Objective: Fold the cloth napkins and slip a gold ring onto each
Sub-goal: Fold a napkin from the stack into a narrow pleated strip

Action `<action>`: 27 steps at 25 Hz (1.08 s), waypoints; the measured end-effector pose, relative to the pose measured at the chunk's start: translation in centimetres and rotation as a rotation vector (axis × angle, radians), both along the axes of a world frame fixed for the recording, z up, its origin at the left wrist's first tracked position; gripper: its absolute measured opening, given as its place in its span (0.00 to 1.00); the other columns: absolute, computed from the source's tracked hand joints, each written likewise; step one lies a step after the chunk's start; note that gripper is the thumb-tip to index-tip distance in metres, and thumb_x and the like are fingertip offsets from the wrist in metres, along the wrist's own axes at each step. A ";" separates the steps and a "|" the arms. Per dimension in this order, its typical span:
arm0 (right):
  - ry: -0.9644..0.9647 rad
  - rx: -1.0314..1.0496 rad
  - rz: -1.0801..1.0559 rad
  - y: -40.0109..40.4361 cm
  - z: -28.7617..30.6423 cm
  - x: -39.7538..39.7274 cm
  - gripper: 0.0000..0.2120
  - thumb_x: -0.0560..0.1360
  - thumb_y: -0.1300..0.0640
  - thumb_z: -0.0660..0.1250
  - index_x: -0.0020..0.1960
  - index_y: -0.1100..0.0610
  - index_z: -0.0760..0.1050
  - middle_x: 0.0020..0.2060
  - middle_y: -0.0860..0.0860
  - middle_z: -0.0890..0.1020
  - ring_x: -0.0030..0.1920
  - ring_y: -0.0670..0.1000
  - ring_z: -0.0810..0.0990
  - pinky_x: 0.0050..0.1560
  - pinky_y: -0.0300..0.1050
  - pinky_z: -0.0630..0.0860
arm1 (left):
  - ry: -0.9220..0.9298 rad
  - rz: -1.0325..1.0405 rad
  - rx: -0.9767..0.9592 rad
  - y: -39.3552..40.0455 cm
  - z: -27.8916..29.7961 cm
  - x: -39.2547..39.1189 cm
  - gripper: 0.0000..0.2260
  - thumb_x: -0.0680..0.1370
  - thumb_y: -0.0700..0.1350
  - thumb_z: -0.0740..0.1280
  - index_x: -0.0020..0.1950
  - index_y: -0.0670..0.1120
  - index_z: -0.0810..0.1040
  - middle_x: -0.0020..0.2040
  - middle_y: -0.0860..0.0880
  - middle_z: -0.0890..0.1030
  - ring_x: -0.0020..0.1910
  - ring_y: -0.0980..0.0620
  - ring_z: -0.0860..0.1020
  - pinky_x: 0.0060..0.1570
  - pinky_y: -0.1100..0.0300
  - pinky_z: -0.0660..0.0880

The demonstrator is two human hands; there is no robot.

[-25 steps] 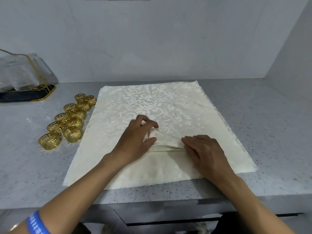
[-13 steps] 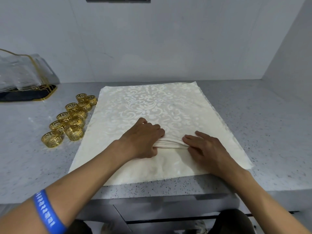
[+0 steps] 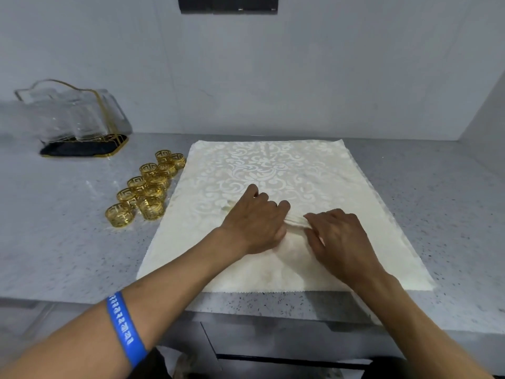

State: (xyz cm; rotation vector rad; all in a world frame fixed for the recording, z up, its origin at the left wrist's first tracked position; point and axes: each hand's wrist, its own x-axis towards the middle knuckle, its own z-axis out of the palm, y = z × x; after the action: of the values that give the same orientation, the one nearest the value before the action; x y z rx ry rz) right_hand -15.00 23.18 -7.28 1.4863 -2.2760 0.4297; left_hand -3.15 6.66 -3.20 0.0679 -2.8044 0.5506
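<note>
Countertop (image 3: 68,242) — napkin (image 3: 273,165) lengthwise front-to-back — pinched crosswise

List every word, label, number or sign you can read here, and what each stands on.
Blue wristband on the left forearm: white printed characters, too blurred to read.
Black wall panel above the counter: no legible marking.
Gold rings and napkin: ornamental patterns only, no text.

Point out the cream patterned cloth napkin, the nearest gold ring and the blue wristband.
Cream patterned cloth napkin (image 3: 273,162): head view, on the bare far half.
Nearest gold ring (image 3: 119,219): head view, on its front wall.
Blue wristband (image 3: 124,328): head view, on the band's lettered face.
</note>
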 end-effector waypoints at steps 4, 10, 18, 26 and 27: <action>-0.097 -0.055 0.165 -3.0 0.5 1.1 0.09 0.78 0.54 0.63 0.55 0.52 0.79 0.43 0.49 0.82 0.41 0.56 0.78 0.40 0.52 0.74 | -0.176 0.111 0.109 -2.3 1.8 5.0 0.06 0.80 0.42 0.55 0.55 0.46 0.69 0.42 0.51 0.70 0.41 0.46 0.70 0.46 0.55 0.56; -0.310 0.039 0.327 -8.5 -0.1 6.5 0.15 0.80 0.46 0.59 0.62 0.47 0.78 0.50 0.45 0.84 0.47 0.53 0.79 0.49 0.53 0.74 | -0.306 0.433 0.149 -6.3 4.5 12.3 0.07 0.79 0.43 0.61 0.54 0.48 0.77 0.51 0.47 0.81 0.51 0.44 0.79 0.48 0.55 0.65; -0.575 0.003 0.198 -9.8 -0.4 8.4 0.15 0.78 0.51 0.66 0.65 0.47 0.76 0.60 0.40 0.79 0.57 0.45 0.76 0.57 0.40 0.70 | -0.320 0.700 0.352 -12.0 4.8 12.5 0.06 0.74 0.38 0.62 0.48 0.45 0.76 0.44 0.47 0.78 0.41 0.48 0.74 0.39 0.57 0.69; -0.712 -0.096 0.158 -7.8 0.6 7.9 0.11 0.77 0.55 0.67 0.59 0.46 0.79 0.50 0.34 0.80 0.49 0.38 0.78 0.47 0.33 0.72 | -0.237 0.625 0.405 -12.3 4.9 12.1 0.06 0.73 0.39 0.63 0.39 0.48 0.71 0.37 0.51 0.73 0.39 0.50 0.72 0.52 0.53 0.66; -0.787 -0.165 0.123 -7.6 0.9 7.7 0.10 0.77 0.57 0.68 0.57 0.48 0.80 0.47 0.37 0.82 0.45 0.39 0.79 0.44 0.36 0.75 | -0.152 0.552 0.354 -11.2 5.2 12.1 0.06 0.73 0.38 0.63 0.40 0.49 0.72 0.39 0.52 0.74 0.42 0.49 0.74 0.51 0.54 0.62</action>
State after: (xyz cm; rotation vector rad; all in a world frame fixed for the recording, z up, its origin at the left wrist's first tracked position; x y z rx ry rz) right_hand -7.33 15.57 -6.33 1.5485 -2.6030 1.4109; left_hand 8.99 -4.56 1.95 0.9258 -2.9880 0.1601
